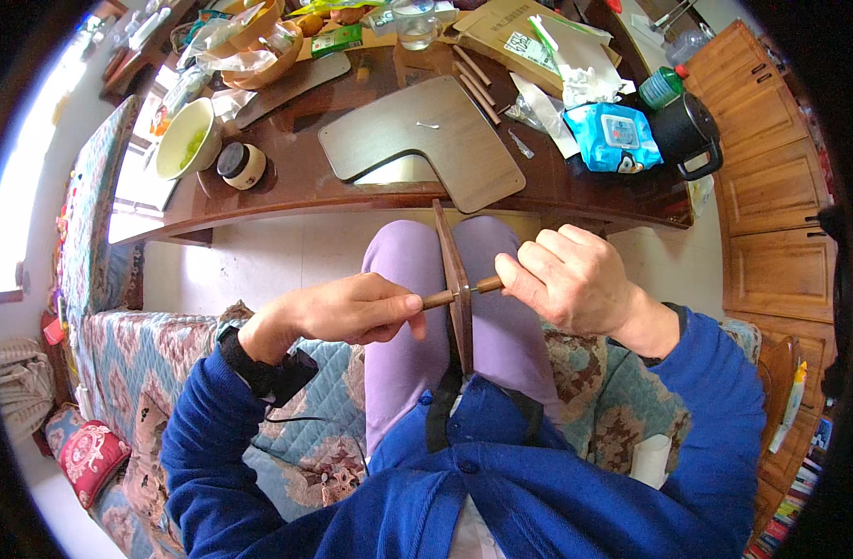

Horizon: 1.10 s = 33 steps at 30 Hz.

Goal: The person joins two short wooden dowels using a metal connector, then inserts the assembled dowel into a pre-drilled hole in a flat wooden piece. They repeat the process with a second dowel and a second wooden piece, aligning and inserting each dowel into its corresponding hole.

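Note:
A thin brown wooden board (461,328) stands edge-on above my lap, between my thighs. From its left face sticks out a short wooden rod (436,300), with my left hand (347,309) closed round its outer end. On the other face is a second wooden rod (489,283). My right hand (575,284) wraps it in a fist, thumb and fingers curled. Where the rods meet the board, a small shiny spot shows. Ahead on the table lies a flat, L-shaped wood-grain panel (417,126) with a small white piece on top.
Several loose wooden rods (476,84) lie behind the panel on the dark table (305,198). A blue wipes pack (614,138), a black kettle (687,135) and a cardboard box (501,42) crowd its right. A green bowl (186,140) and a dark-lidded jar (242,166) stand left.

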{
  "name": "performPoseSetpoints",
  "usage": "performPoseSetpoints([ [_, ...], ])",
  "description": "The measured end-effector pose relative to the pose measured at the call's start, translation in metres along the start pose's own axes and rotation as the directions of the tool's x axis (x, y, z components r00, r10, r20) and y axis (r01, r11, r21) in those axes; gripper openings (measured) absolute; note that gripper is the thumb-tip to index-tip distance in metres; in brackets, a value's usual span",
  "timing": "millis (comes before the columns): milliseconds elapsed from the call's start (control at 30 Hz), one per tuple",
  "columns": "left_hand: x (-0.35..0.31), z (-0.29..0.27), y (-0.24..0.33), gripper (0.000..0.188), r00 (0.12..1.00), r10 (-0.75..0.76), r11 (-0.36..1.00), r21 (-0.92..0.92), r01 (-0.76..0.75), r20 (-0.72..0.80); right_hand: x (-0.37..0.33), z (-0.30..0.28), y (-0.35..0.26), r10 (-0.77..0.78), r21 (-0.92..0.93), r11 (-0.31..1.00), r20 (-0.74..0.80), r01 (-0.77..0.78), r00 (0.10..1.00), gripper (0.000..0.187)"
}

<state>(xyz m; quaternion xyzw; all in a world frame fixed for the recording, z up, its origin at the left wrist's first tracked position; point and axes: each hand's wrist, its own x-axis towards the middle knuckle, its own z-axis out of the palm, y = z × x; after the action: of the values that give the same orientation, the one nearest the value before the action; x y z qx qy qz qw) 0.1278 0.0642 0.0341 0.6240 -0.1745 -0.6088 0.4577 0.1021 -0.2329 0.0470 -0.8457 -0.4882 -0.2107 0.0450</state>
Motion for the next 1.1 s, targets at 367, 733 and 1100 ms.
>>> performPoseSetpoints([
  [367,-0.001,0.040,-0.004,0.036,0.752,0.585,0.332,0.935,0.121,-0.305,-0.007,-0.014,-0.005,0.169,0.604,0.457,0.662,-0.653,0.731,0.030],
  [733,0.000,0.029,-0.003,0.031,0.801,0.517,0.580,0.812,-0.068,-0.302,-0.012,-0.012,0.010,0.139,0.510,0.783,0.412,-0.355,0.901,0.025],
  [1100,0.020,0.026,-0.010,0.051,0.985,0.027,0.860,-0.506,0.065,0.173,-0.023,0.003,0.026,-0.123,0.107,0.988,0.084,0.114,0.989,0.023],
])
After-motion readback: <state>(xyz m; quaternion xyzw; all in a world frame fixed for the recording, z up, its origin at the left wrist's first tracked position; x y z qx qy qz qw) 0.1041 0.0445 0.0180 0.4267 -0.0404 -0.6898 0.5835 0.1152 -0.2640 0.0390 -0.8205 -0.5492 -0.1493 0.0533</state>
